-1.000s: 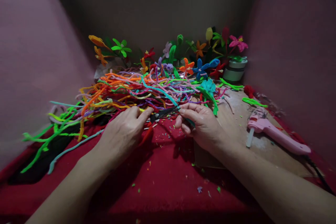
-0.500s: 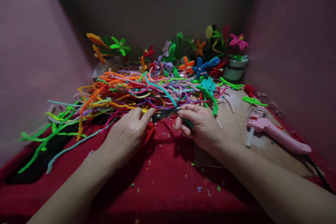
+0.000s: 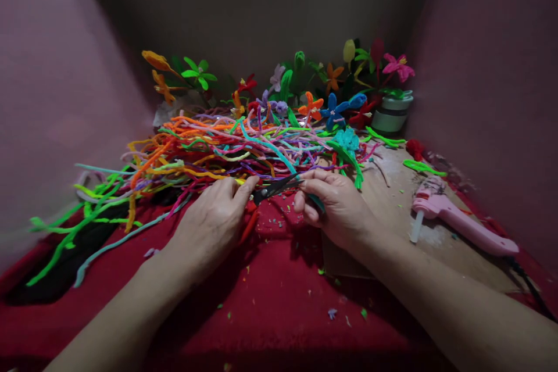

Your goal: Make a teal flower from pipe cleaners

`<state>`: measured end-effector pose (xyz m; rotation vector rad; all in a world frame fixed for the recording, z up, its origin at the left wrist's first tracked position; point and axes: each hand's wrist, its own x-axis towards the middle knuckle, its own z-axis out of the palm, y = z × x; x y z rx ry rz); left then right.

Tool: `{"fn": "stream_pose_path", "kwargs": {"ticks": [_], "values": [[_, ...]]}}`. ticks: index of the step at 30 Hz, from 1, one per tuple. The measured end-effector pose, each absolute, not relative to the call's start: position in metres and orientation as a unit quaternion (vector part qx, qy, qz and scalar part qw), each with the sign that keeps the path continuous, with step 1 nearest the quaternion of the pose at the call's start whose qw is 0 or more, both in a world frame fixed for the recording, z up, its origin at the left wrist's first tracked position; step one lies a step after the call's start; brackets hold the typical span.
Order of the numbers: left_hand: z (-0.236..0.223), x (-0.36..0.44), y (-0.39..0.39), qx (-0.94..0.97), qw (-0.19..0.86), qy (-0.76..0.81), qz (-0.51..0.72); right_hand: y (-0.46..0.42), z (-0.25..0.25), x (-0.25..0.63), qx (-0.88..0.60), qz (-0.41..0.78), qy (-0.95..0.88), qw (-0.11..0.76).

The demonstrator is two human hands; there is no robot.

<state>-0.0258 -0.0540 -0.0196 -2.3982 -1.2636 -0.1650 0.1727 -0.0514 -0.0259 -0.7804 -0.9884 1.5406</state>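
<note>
My left hand [image 3: 213,206] is closed around scissors [image 3: 274,188] with dark blades and red-orange handles. The blades point right and reach the fingertips of my right hand [image 3: 335,203]. Those fingers pinch a turquoise pipe cleaner [image 3: 281,158] right by the blade tips. Its long part slants up and left over the heap, and a turquoise piece also shows below the right fingers. Whether the blades have cut into it, I cannot tell. A heap of coloured pipe cleaners [image 3: 204,133] lies just behind both hands.
Pipe cleaner flowers [image 3: 333,110] stand along the back, near a pale pot [image 3: 392,111]. On a brown board [image 3: 383,186] at right rests a pink glue gun [image 3: 457,218] with its cord. Small clippings [image 3: 332,314] dot the red cloth [image 3: 270,279].
Both hands stay nearly in place; the right has shifted very slightly right. The scissors and the turquoise pipe cleaner keep almost the same position.
</note>
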Motion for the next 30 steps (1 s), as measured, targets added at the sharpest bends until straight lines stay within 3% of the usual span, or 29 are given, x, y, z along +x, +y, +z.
{"fn": "stream_pose_path", "kwargs": {"ticks": [11, 16, 18, 23, 26, 30], "values": [[-0.019, -0.022, -0.057, -0.869, 0.204, -0.447, -0.057, -0.055, -0.029, 0.170, -0.334, 0.651, -0.440, 0.520], [-0.016, -0.023, -0.058, -0.868, 0.130, -0.466, -0.112, -0.054, -0.030, 0.170, -0.334, 0.658, -0.430, 0.520], [-0.013, -0.025, -0.058, -0.850, 0.031, -0.494, -0.183, -0.053, -0.029, 0.171, -0.329, 0.662, -0.420, 0.526], [-0.003, -0.016, -0.059, -0.637, -0.426, -0.516, -0.384, -0.055, -0.029, 0.170, -0.301, 0.690, -0.424, 0.502], [0.001, 0.001, -0.061, -0.523, -0.530, -0.462, -0.482, -0.060, -0.031, 0.167, -0.276, 0.729, -0.438, 0.448], [0.003, 0.019, -0.064, -0.491, -0.529, -0.440, -0.535, -0.066, -0.035, 0.165, -0.278, 0.751, -0.460, 0.383]]}}
